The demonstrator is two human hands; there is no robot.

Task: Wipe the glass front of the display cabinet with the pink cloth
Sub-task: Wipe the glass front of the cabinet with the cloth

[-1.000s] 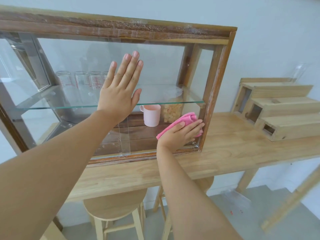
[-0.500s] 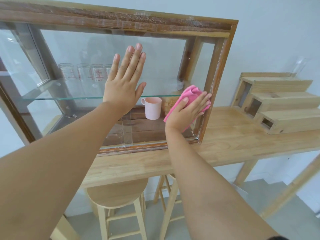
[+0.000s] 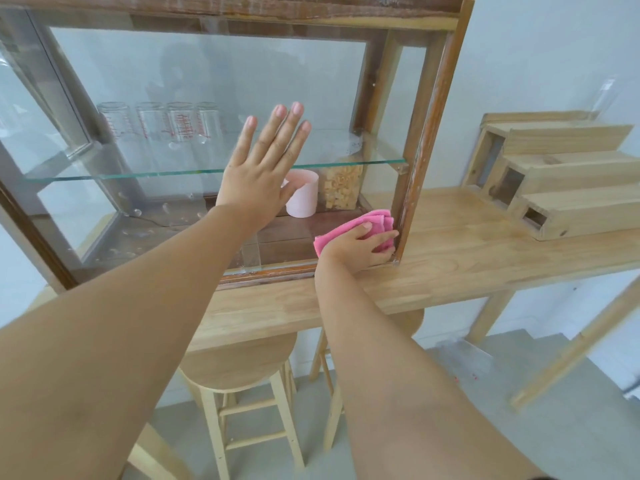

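A wood-framed display cabinet (image 3: 433,109) with a glass front (image 3: 194,81) stands on a long wooden counter. My left hand (image 3: 259,174) is pressed flat against the middle of the glass, fingers spread and pointing up. My right hand (image 3: 360,247) presses the folded pink cloth (image 3: 349,226) on the glass at the bottom right corner, close to the right post of the frame. Water drops speckle the lower left of the pane.
Inside are several upturned clear glasses (image 3: 162,124) on a glass shelf (image 3: 138,173), a pink mug (image 3: 303,197) and a jar of snacks (image 3: 341,185). A stepped wooden rack (image 3: 561,178) sits at the right on the counter (image 3: 467,251). Stools (image 3: 242,368) stand underneath.
My right hand slid the pink cloth up the right side of the glass, then back down to the bottom right corner. My left hand stayed flat on the pane.
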